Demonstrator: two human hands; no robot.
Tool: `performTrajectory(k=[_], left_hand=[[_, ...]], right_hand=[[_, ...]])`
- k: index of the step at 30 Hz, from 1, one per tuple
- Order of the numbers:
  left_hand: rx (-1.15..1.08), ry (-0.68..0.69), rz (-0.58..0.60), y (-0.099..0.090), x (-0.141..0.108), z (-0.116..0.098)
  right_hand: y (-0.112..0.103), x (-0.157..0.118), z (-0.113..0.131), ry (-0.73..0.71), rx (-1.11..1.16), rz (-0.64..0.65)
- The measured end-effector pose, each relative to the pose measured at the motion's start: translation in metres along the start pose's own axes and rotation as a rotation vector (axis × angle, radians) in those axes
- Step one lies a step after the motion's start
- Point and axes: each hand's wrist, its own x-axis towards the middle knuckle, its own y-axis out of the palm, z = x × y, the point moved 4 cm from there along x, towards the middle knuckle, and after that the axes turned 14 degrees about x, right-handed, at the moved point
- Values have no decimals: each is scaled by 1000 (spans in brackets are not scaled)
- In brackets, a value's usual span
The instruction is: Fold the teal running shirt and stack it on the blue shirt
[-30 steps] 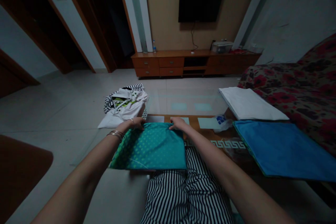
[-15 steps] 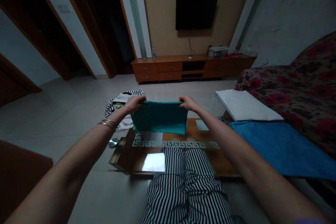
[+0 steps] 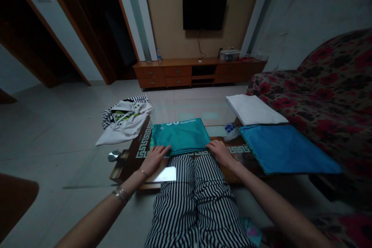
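A folded teal shirt (image 3: 180, 136) with white "MARATHON" lettering lies flat on the glass coffee table (image 3: 144, 143), whose edge has a white key-pattern border. My left hand (image 3: 155, 159) rests palm down on the shirt's near edge, and my right hand (image 3: 221, 153) rests on the same edge further right. Neither hand grips it. A folded blue cloth (image 3: 287, 149) lies to the right of my right hand. Beyond it is a folded white cloth (image 3: 254, 109).
A loose heap of white and striped clothing (image 3: 124, 122) lies left of the table. A plastic bag (image 3: 232, 132) sits beyond my right hand. My striped trousers (image 3: 197, 201) fill the lower middle, a floral sofa (image 3: 328, 97) runs along the right, and a low wooden cabinet (image 3: 200, 71) stands at the far wall.
The teal cloth went from flat with its dotted side up, to lifted in both hands, to lying folded with its lettered side up. My hands moved down onto its near edge.
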Motion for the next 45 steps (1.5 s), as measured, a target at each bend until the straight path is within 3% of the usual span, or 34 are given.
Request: performTrajectory(k=[4, 9, 15, 20, 25, 29, 34, 37, 39, 41, 45], left_hand=[[-48, -208, -32, -11, -39, -2], [-74, -446, -17, -26, -51, 13], [-78, -287, 4, -23, -28, -11], [-49, -320, 163, -9, -26, -22], [-86, -307, 167, -10, -34, -23], [-95, -286, 177, -15, -46, -32], [-119, -189, 147, -16, -76, -58], [-176, -128, 143, -14, -89, -63], [-217, -144, 113, -14, -84, -52], [-246, -194, 62, -15, -64, -30], [-234, -328, 28, -7, 11, 20]], right_hand=[[-6, -56, -6, 101, 127, -184], [-20, -59, -5, 162, 215, -298], [0, -21, 8, 117, 195, -201], [15, -8, 7, 178, 108, -119], [10, -5, 8, 218, 97, -54], [2, -21, 16, 217, 120, 35], [-9, -70, 30, 220, 196, 84], [-19, -93, 35, 237, 249, 82], [-26, -97, 33, 240, 315, 63], [-35, -89, 22, 255, 372, 7], [-47, -45, -27, 473, 294, -128]])
